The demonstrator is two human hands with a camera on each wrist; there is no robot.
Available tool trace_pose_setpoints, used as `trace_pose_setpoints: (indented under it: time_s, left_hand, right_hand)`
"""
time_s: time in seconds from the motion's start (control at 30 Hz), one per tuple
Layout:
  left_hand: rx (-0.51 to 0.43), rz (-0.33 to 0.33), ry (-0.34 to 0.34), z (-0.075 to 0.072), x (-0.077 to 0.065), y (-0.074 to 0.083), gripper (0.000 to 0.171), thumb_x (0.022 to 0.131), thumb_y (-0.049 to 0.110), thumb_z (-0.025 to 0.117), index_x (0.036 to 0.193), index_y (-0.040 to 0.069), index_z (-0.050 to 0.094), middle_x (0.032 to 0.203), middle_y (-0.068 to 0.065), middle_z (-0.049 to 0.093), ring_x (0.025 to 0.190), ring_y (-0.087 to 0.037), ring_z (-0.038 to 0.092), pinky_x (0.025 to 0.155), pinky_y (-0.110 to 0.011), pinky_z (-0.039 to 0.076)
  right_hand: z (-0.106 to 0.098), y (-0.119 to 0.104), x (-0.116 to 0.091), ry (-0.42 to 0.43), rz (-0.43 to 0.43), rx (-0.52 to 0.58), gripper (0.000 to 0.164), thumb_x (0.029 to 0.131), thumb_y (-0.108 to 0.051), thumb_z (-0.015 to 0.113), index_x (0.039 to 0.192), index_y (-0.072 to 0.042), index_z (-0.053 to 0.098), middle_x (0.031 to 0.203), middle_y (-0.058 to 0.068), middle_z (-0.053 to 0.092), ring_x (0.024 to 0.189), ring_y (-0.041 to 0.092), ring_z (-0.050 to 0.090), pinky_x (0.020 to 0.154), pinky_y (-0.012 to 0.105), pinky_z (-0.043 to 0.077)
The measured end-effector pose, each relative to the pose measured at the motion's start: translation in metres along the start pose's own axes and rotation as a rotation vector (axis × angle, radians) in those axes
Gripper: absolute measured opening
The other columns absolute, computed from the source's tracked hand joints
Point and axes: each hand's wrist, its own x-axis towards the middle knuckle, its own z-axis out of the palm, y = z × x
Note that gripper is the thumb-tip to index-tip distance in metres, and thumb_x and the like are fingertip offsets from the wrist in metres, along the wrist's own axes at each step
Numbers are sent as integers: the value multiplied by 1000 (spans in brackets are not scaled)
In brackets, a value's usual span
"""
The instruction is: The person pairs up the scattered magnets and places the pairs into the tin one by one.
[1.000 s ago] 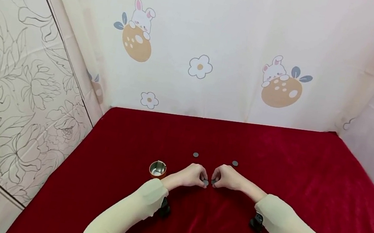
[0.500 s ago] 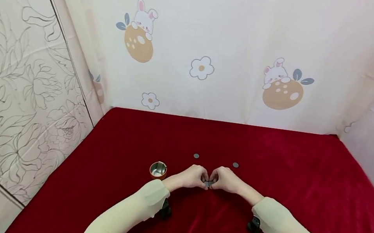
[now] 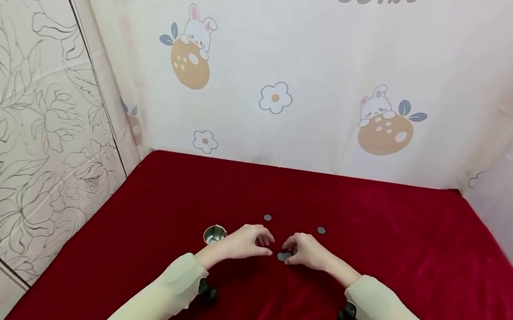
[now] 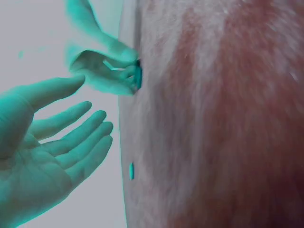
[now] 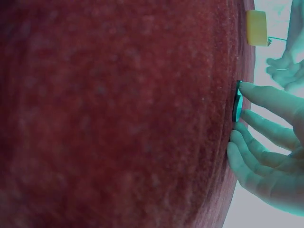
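Two flat grey round discs (image 3: 281, 257) lie together on the red cloth, one overlapping the other. My right hand (image 3: 310, 252) holds the overlapping disc (image 5: 238, 107) between thumb and forefinger, its other fingers resting near the cloth. To the left, my left hand (image 3: 248, 242) is apart from the discs, its fingers (image 4: 76, 135) spread and holding nothing. Behind the hands lie two more grey discs, a left one (image 3: 268, 218) and a right one (image 3: 321, 230). An open tin (image 3: 213, 234) with a shiny metal inside stands beside my left wrist, partly hidden by it.
Red velvety cloth (image 3: 376, 213) covers the table. A pale printed curtain (image 3: 313, 135) hangs along the back, and a flower-patterned panel (image 3: 38, 115) stands on the left. Dark wrist cameras (image 3: 348, 316) sit under the sleeves.
Both hands brought their discs together, edges meeting. Then my left hand let go of its disc and drew back leftward, fingers opening. My right hand has stayed at the discs.
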Motion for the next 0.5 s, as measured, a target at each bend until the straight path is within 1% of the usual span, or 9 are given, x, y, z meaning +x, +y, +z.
trace_pose_setpoints:
  time_s: [0.1,0.27,0.33,0.37,0.43,0.5]
  left_hand:
    - [-25,13,41,-8,-11,-2,28,83,19,63,104,2,61,95,-5,59,87,-18,57,74,-24,47]
    - [-63,-12,111,-19,-27,-9,31,84,20,61,109,2,59,104,-6,56,98,-26,53,82,-38,45]
    - [-68,-12,140,-22,-33,-13,31,84,21,61,110,2,58,106,-7,55,101,-29,51,84,-42,43]
    - [-67,-11,155,-24,-35,-16,32,84,21,61,110,3,58,106,-7,54,101,-29,51,84,-42,43]
    - [-61,-8,176,-27,-40,-21,32,84,21,61,111,3,57,108,-8,54,100,-30,50,79,-40,45]
    - [-59,-12,186,-29,-45,-25,33,84,21,61,112,4,56,108,-8,53,91,-28,52,73,-35,46]
  right_hand:
    - [2,0,1,-1,-12,3,24,70,-6,73,90,4,64,83,9,62,72,19,57,61,21,46]
    - [6,0,4,-4,-24,-5,22,70,-5,72,89,2,65,81,7,60,71,18,56,61,20,45]
    - [6,0,5,-3,-37,-18,21,70,-4,72,89,2,65,79,6,58,70,17,56,60,20,45]
    - [7,0,5,-2,-47,-23,21,69,-3,72,88,2,66,79,6,57,70,17,55,60,20,45]
    - [7,0,6,-3,-62,-28,20,69,-2,72,88,2,66,78,6,55,69,17,55,59,19,45]
    - [8,0,7,-4,-72,-29,19,69,-1,72,87,2,67,78,6,56,69,16,55,59,19,45]
